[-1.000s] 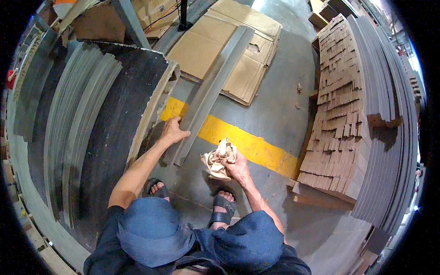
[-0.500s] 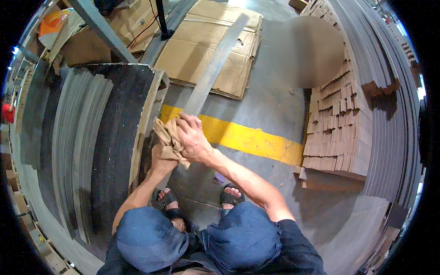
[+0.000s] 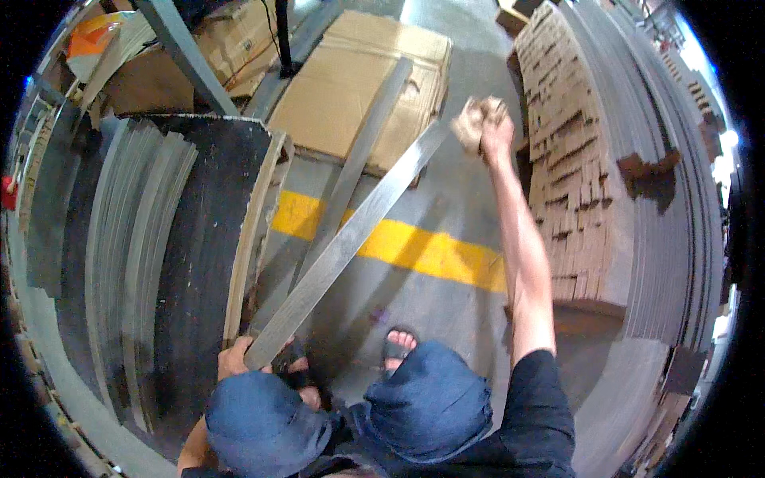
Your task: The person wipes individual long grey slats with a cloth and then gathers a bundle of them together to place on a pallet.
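My left hand (image 3: pixel 234 360) grips the near end of a long flat grey strip (image 3: pixel 347 247) beside my left knee. The strip slants up and away to the right over the floor. At its far end, my right hand (image 3: pixel 497 140) is closed on a crumpled tan rag (image 3: pixel 476 121), with the arm stretched out. Whether the rag touches the strip's tip is hard to make out. A second grey strip (image 3: pixel 362 151) runs beneath, its far part over flat cardboard sheets (image 3: pixel 327 95).
To my left, a dark-topped bench (image 3: pixel 215 199) bears stacked grey strips (image 3: pixel 119 263). On the right stands a tall stack of brown-ended strips (image 3: pixel 570 183), with long grey strips (image 3: pixel 637 111) beyond. A yellow line (image 3: pixel 430 251) crosses the floor. A grey metal post (image 3: pixel 187 56) rises at the back left.
My hands were together on the rag around a strip. Now the right hand has swung far out to the right with the rag, and the left has drawn back toward my knee with a strip.
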The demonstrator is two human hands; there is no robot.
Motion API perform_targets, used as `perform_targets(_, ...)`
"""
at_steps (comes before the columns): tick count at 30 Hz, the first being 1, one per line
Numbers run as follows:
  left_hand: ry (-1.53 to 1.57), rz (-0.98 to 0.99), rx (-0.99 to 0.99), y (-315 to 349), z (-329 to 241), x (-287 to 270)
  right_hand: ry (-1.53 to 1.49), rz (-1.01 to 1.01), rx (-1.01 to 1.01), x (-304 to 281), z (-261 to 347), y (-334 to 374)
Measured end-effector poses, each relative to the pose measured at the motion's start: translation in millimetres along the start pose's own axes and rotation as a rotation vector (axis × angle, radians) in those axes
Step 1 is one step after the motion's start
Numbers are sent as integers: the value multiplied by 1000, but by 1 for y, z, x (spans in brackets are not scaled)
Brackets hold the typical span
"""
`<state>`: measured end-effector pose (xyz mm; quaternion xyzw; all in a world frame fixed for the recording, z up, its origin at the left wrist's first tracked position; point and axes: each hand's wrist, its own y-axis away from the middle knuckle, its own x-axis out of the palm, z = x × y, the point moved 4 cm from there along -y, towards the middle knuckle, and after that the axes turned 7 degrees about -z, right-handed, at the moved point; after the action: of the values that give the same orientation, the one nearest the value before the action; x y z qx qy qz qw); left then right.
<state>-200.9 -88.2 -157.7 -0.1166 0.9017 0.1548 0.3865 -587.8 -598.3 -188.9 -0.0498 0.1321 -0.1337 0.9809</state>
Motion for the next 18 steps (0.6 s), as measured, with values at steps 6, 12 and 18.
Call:
perform_targets(6,12,35,-53,-59,9,63,28,640,-803,99,32,264)
perform_targets(12,121,169,-66,-78,-57,35,395,892,-1436,111,50,334)
perform_targets(18,53,140,-27,-44,7,20,862,444,-1423,69,40,134)
